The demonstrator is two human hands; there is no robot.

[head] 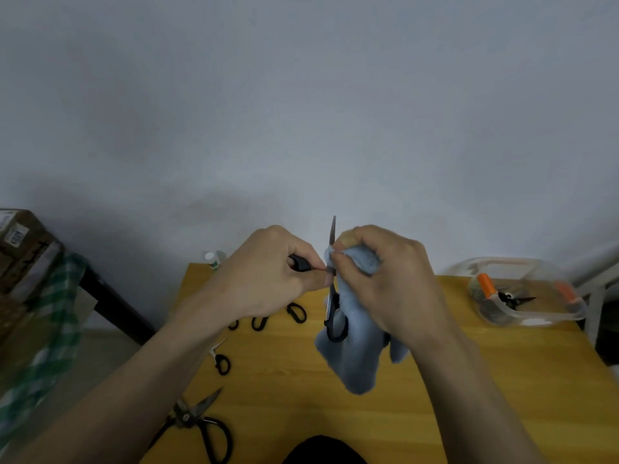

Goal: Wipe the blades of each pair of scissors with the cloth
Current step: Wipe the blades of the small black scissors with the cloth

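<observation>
Nearest me on the yellow wooden counter [469, 380], close to its near-left corner, a large pair of black-handled shears [197, 421] lies with its blades parted. A little farther along the left side sits a small pair of scissors [219, 358], and beyond that I see three black handle loops [268, 318] poking out from under my left forearm.

Raised above the middle of the counter, my left hand [268, 279] grips one black handle of an open pair of scissors [333, 289]; its other handle hangs down in front of the cloth and one blade points straight up. Just beside it, touching, my right hand [385, 283] clutches the light blue cloth [355, 356], pinching it around the blade near the pivot while the rest drapes down.

At the far-right corner, a clear plastic box [522, 293] holds tools with orange parts. A small white bottle [212, 259] stands at the far-left edge.
</observation>
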